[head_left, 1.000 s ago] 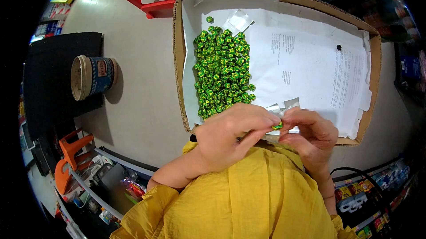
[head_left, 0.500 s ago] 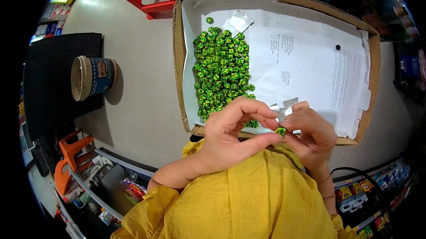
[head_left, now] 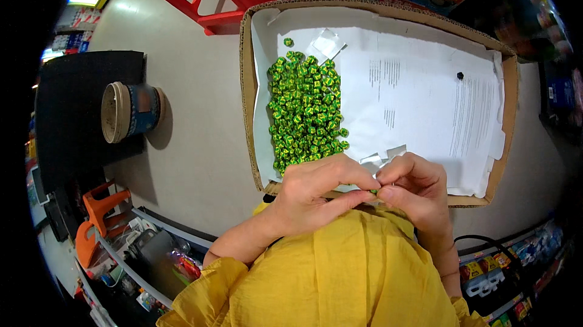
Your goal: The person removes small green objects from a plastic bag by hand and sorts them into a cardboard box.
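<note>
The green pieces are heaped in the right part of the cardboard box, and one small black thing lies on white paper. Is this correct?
Wrong side: the head view shows the heaped green pieces in the left part of the cardboard box. The small black thing does lie on white paper.

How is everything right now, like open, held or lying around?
Left hand: pinching a green piece
Right hand: fingers bent in at that piece, grip partly hidden
Cardboard box: open on top
White paper: spread inside
Green pile: loose, heaped
Silver square: lying unheld
Red stool: partly out of view
</note>
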Demonstrator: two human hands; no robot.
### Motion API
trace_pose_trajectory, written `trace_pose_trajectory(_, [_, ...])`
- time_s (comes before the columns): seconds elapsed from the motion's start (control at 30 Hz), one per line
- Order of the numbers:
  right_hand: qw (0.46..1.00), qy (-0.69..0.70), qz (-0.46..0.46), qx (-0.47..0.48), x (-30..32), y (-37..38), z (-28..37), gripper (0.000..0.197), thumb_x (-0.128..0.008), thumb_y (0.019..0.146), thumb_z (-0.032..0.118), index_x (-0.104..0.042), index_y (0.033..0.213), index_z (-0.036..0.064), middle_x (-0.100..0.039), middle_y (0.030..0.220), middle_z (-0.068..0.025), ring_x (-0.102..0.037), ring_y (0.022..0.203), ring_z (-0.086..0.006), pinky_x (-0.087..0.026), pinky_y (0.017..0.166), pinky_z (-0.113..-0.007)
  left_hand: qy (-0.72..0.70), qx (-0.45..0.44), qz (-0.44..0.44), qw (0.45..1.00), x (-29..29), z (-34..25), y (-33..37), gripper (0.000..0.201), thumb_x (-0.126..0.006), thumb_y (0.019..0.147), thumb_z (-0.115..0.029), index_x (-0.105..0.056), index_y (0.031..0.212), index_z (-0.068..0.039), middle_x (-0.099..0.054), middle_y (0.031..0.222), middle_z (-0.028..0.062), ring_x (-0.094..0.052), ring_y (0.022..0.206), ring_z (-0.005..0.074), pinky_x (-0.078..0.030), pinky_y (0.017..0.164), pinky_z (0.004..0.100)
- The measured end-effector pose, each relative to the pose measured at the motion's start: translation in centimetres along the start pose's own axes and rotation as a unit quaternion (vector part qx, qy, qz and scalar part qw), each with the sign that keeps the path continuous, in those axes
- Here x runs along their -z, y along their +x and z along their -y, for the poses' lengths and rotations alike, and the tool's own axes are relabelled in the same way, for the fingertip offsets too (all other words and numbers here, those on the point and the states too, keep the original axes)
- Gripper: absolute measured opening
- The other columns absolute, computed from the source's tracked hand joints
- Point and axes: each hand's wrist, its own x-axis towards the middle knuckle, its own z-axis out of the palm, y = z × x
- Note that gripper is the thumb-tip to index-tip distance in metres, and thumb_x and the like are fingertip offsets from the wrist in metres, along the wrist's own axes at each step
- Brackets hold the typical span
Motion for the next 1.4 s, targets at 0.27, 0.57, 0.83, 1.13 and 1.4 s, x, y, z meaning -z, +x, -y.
trace_pose_trajectory(0.27, [0.806,-0.528,-0.190,0.187,7.1,3.9,4.5,0.018,-0.052,0.086,0.011,-0.063,0.095,0.0016,-0.064,0.075,-0.0088,-0.057,0.058,-0.0107,-0.045,0.045,-0.022,0.273,0.010,-0.155,0.949,3.2,1.5,2.2,0.014,-0.058,0.074,0.008,-0.061,0.086,0.003,-0.059,0.085,0.0107,-0.055,0.076,0.0199,-0.043,0.066,0.0257])
trace_pose_trajectory(0.57, [0.699,-0.644,-0.282,0.133,11.6,7.7,4.6,0.016,-0.056,0.082,0.010,-0.059,0.090,-0.0029,-0.062,0.076,-0.0142,-0.059,0.066,-0.0252,-0.045,0.063,-0.031,0.374,-0.017,-0.017,0.927,-0.1,2.9,2.8,0.011,-0.063,0.070,0.003,-0.059,0.078,-0.004,-0.057,0.081,0.0076,-0.055,0.074,0.0233,-0.044,0.062,0.0304])
trace_pose_trajectory(0.83, [0.829,-0.485,-0.238,0.144,7.6,4.3,4.6,0.015,-0.061,0.081,0.014,-0.063,0.087,0.0006,-0.061,0.070,-0.0033,-0.053,0.061,-0.0064,-0.042,0.051,-0.019,0.484,-0.009,0.087,0.871,-3.1,4.1,2.6,0.016,-0.067,0.066,-0.005,-0.054,0.076,-0.006,-0.049,0.071,0.0068,-0.050,0.069,0.0246,-0.039,0.064,0.0347])
trace_pose_trajectory(1.13, [0.920,-0.358,-0.115,0.111,5.1,-0.5,0.0,0.013,-0.067,0.075,0.004,-0.061,0.087,0.0000,-0.061,0.071,-0.0034,-0.053,0.061,-0.0066,-0.044,0.055,-0.019,0.261,0.174,0.080,0.946,-2.5,4.1,1.8,0.020,-0.068,0.064,-0.007,-0.052,0.077,-0.005,-0.049,0.075,0.0071,-0.048,0.075,0.0249,-0.037,0.069,0.0340])
trace_pose_trajectory(1.4, [0.915,-0.376,-0.104,0.102,4.2,-0.9,-0.7,0.013,-0.067,0.074,0.002,-0.060,0.084,0.0000,-0.061,0.071,-0.0043,-0.054,0.061,-0.0083,-0.044,0.057,-0.020,0.492,-0.026,0.072,0.867,-2.6,4.1,2.3,0.023,-0.069,0.065,-0.002,-0.054,0.082,-0.003,-0.057,0.073,0.0088,-0.056,0.067,0.0227,-0.044,0.060,0.0317])
